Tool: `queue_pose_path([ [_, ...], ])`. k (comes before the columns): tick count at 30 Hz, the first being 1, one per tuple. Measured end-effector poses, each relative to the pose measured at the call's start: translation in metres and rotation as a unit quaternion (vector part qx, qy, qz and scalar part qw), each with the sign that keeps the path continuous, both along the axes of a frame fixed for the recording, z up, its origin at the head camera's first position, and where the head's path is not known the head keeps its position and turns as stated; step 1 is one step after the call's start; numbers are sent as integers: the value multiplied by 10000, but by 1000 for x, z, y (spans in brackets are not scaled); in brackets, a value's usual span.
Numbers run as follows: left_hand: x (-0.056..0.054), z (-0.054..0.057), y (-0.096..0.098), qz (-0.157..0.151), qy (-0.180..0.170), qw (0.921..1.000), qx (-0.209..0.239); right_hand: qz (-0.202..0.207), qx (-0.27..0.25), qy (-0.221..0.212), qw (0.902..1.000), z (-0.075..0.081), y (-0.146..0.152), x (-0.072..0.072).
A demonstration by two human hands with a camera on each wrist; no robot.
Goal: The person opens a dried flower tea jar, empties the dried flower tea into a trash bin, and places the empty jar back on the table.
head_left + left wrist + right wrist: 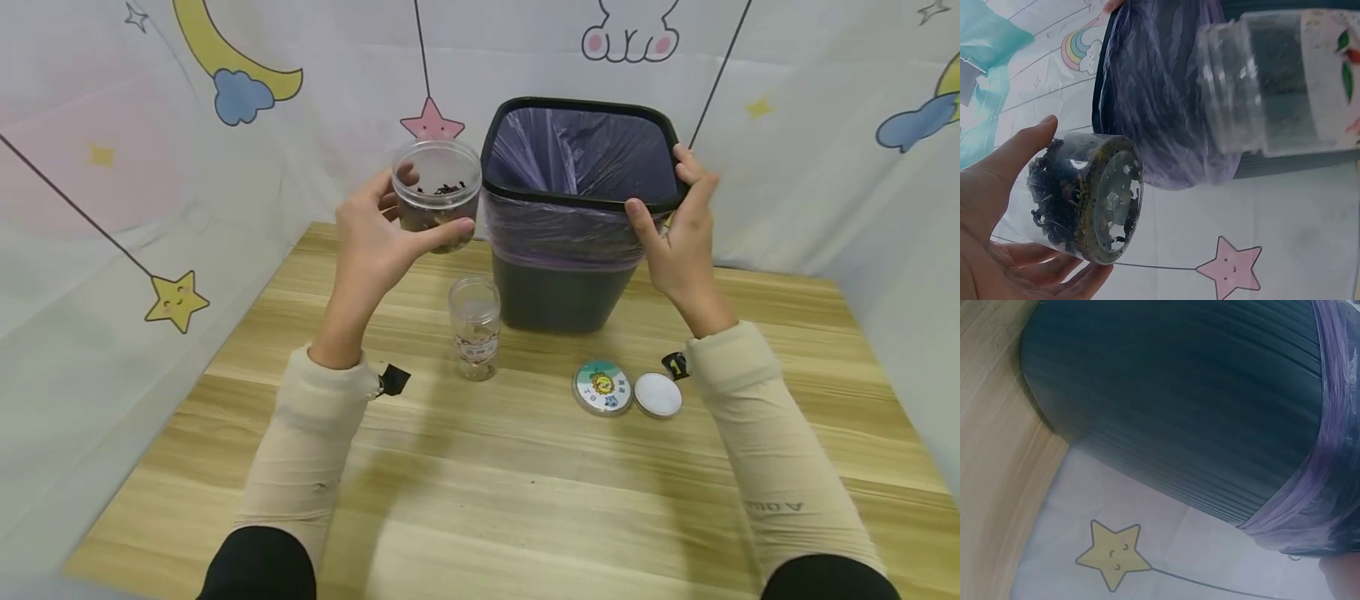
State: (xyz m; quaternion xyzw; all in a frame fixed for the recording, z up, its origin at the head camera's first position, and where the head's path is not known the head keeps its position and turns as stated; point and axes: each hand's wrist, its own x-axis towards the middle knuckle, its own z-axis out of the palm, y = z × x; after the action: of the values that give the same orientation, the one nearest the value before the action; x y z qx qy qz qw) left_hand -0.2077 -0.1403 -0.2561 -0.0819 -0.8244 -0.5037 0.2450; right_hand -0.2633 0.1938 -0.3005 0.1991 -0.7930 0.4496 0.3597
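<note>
My left hand (382, 229) grips a clear plastic jar (438, 200) without a lid, raised beside the bin's left rim. Dark dried bits, like tea leaves, fill part of that jar, as the left wrist view also shows on the jar (1085, 194). With thumb and fingers, my right hand (684, 225) holds the right rim of a dark trash bin (566, 296). A purple bag (555, 233) lines the bin and folds over its outside. The bin's base looks tilted against the tabletop in the right wrist view; whether it is lifted I cannot tell.
A taller clear jar (476, 329) with a label stands open on the wooden table (480, 500), in front of the bin. To its right lie a round lid with a printed picture (602, 387) and a smaller white lid (658, 395). A patterned white curtain (345, 100) hangs behind.
</note>
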Motion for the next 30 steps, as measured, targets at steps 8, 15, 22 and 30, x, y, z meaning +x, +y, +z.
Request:
queue_pose_path([
  [8, -3, 14, -13, 370, 376, 9985, -134, -70, 73, 42, 9999, -2, 1, -5],
  [15, 4, 17, -10, 251, 437, 9986, -132, -38, 394, 450, 9982, -3, 8, -5],
  [22, 3, 24, 1, 11, 798, 9963, -305, -23, 466, 435, 9980, -2, 11, -5],
  [30, -11, 39, 13, 137, 906, 9927, -784, -54, 296, 66, 9995, -2, 9, -4],
])
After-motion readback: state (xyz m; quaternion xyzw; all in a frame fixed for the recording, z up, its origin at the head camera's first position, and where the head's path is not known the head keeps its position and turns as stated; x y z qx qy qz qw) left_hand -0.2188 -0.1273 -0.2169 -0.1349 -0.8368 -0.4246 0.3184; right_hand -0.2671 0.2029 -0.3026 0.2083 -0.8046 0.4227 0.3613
